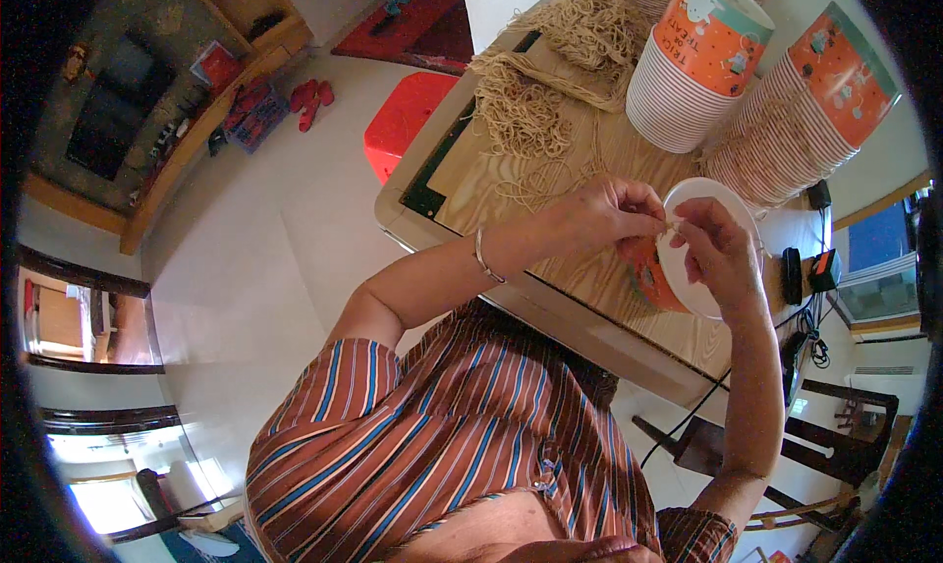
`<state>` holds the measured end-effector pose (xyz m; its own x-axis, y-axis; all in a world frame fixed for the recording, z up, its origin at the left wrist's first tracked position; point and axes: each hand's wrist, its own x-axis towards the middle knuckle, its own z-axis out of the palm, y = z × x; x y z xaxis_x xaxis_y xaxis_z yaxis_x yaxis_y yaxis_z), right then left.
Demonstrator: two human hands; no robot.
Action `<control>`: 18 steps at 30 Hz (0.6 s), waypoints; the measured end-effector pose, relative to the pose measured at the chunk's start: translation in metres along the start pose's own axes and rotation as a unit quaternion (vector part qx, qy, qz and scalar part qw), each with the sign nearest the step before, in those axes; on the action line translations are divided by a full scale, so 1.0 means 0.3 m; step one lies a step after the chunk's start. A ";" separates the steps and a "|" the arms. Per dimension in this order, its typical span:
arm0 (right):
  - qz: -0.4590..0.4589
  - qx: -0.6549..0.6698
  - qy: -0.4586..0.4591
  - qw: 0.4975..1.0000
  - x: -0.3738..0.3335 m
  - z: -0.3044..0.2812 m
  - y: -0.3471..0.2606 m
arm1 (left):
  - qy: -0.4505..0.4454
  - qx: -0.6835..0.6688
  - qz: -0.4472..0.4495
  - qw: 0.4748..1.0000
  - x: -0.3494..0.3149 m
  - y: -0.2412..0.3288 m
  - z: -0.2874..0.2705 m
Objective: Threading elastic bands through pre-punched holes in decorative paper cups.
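A paper bucket [657, 280], orange and green outside and white inside, lies tipped on the table with its mouth toward me. My left hand [631, 212] is closed in a pinch at its rim. Against those fingertips, in front of the white mouth, my right hand [719, 246] pinches too. Between them shows a small pale bit of string [672, 227]; the fingers hide most of it. Loose tan string [526, 182] trails over the table near my left wrist, out from a tangled heap of string [519, 106].
The wood-grain table [471, 185] also bears a bundle of string [589, 32], a stack of orange paper buckets [673, 101] and a second, leaning stack [786, 136]. Black cables [810, 332] hang at its right edge. Beyond its left edge stands a red stool [408, 121].
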<state>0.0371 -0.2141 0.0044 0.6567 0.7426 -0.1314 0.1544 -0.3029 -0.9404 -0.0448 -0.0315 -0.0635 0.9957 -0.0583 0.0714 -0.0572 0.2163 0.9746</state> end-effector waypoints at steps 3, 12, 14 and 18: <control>-0.024 -0.034 0.001 0.999 0.002 0.013 -0.010 | -0.002 0.018 0.018 1.000 0.004 -0.022 -0.010; -0.014 -0.104 -0.001 0.994 0.022 0.004 -0.001 | 0.013 0.038 0.019 0.999 -0.003 -0.008 0.002; -0.015 -0.090 -0.002 0.996 0.024 0.006 0.000 | 0.014 0.032 0.018 0.999 -0.004 -0.009 0.002; 0.006 -0.051 0.003 0.999 0.023 0.012 -0.025 | 0.004 0.039 0.036 0.999 -0.007 -0.003 0.002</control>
<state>0.0378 -0.2047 0.0095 0.6626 0.7356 -0.1407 0.2209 -0.3715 -0.9018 -0.0468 -0.0322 -0.0644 0.9894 -0.0367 0.1405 -0.1340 0.1429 0.9806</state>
